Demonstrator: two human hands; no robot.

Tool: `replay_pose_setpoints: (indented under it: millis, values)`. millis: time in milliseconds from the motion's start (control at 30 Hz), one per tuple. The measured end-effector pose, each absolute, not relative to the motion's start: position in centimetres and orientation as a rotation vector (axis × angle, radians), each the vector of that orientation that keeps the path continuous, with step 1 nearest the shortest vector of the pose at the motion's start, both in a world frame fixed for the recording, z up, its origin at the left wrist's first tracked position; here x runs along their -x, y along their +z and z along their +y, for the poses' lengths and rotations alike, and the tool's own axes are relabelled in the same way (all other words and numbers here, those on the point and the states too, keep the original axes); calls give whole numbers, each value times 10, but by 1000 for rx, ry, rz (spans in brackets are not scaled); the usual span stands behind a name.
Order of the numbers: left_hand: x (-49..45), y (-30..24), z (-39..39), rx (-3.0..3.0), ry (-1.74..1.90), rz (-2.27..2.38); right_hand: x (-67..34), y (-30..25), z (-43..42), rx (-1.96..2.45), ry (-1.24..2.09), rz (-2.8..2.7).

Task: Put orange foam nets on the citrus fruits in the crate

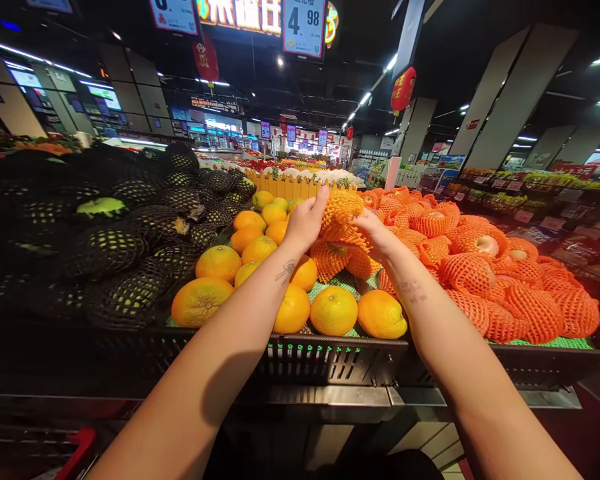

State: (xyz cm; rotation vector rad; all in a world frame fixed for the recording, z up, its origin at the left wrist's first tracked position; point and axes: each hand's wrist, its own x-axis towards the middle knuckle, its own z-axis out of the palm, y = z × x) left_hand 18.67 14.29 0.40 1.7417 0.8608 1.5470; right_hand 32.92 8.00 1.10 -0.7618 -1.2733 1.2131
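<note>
Both arms reach forward over the fruit display. My left hand is closed on the left side of a yellow-orange foam fruit net, thumb pointing up. On its right side, my right hand grips the same net, its fingers partly hidden behind the mesh. Whether a fruit is inside the net I cannot tell. Just below lies a netted fruit in a similar orange sleeve. Bare oranges sit in rows beneath and left of my hands, on a green mesh liner.
Dark-netted green melons are heaped on the left. Apples in orange-red foam nets pile up at right. A black slatted crate edge runs along the front, above a metal rail. A small yellow fence stands behind.
</note>
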Motion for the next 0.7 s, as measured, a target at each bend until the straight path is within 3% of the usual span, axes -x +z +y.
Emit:
replay_pose_setpoints:
  millis: [133, 267, 500, 700]
  values:
    - [-179, 13, 132, -1937, 1610, 1055, -326, 6, 90, 775, 1098, -1177]
    - [-180, 19, 126, -2005, 1669, 886, -329, 4, 96, 807, 925, -1127]
    - [-190, 20, 130, -1675, 1579, 671, -333, 2, 98, 757, 920, -1178]
    - [-189, 20, 137, -1509, 1720, 632, -327, 8, 86, 812, 976, -1305]
